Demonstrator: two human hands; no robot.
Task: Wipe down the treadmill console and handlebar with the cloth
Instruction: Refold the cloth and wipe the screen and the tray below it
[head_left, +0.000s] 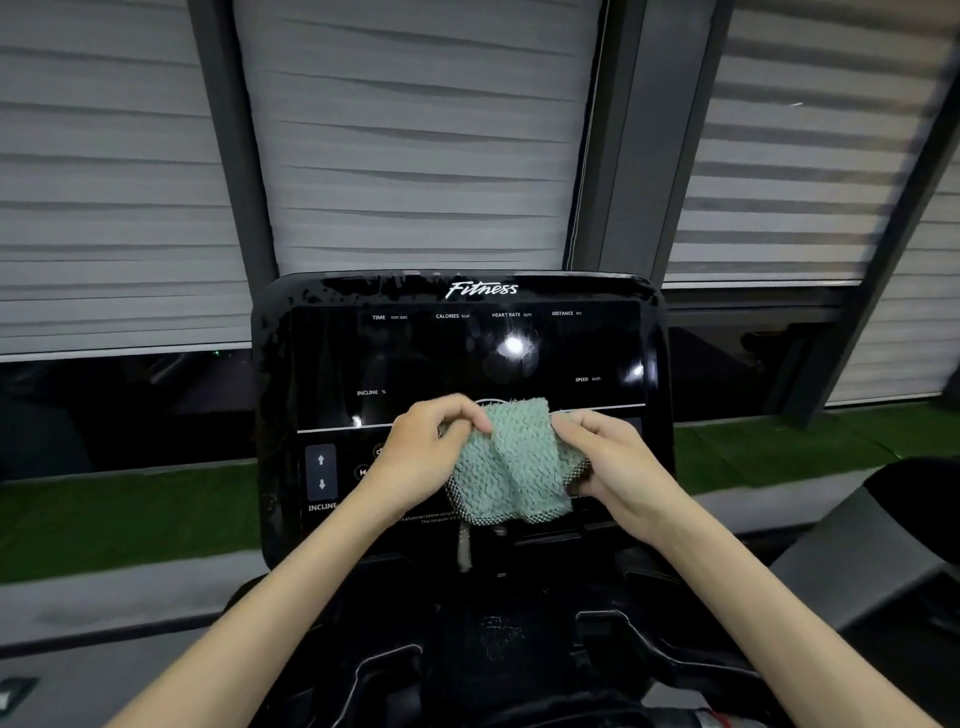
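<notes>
Green cloth (511, 457): we are pinching it, left hand (421, 441) at nine o'clock, right hand (618, 462) at three; flattening it first should suit the console (457, 353).

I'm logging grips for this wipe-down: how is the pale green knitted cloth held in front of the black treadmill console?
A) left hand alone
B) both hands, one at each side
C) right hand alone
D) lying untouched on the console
B: the left hand pinches the pale green knitted cloth at its left side and the right hand grips its right side, before the black treadmill console.
</notes>
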